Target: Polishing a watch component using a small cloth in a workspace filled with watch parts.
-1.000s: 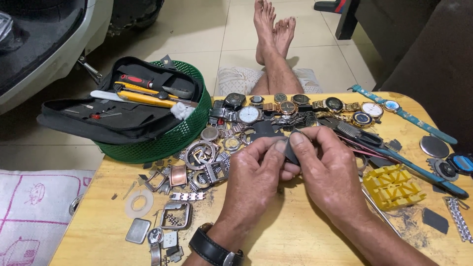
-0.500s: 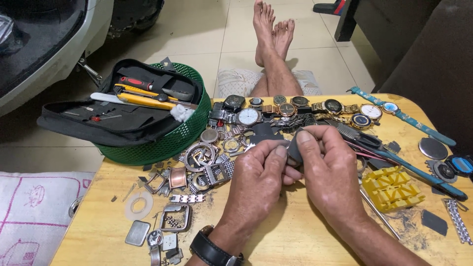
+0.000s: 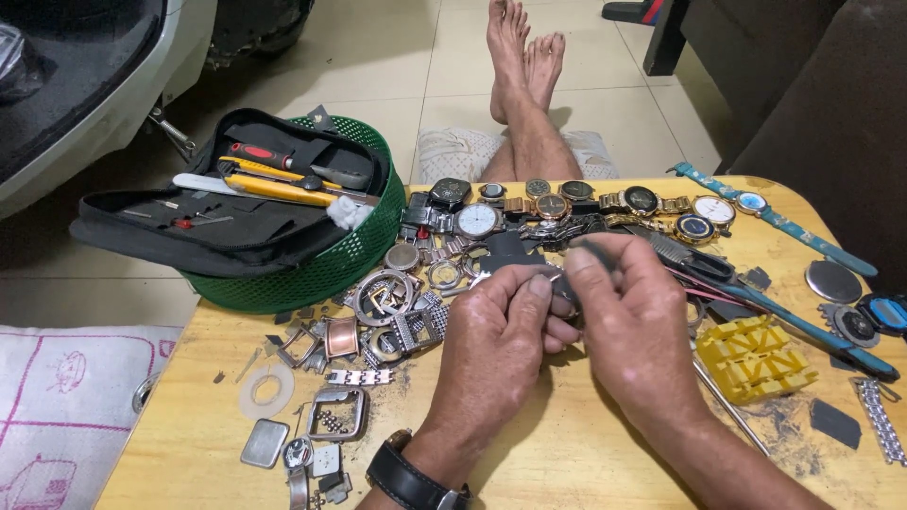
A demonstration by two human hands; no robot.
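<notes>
My left hand (image 3: 496,345) and my right hand (image 3: 635,326) meet over the middle of the wooden table (image 3: 567,453). Together they pinch a small dark watch part (image 3: 557,281) between thumbs and forefingers; most of it is hidden by my fingers. A black wristwatch (image 3: 408,479) sits on my left wrist. Just beyond my hands lies a row of wristwatches (image 3: 567,203), and to their left a heap of metal watch cases and bracelet pieces (image 3: 387,316).
A green basket (image 3: 321,269) at the table's back left carries an open black tool case (image 3: 227,203) with yellow-handled tools. A yellow plastic holder block (image 3: 753,354), blue-handled pliers (image 3: 803,326) and loose case backs lie right. My bare feet (image 3: 524,57) rest on the tiled floor beyond.
My hands have shifted slightly and the fingers have turned the small part between them. Nothing else on the table has moved.
</notes>
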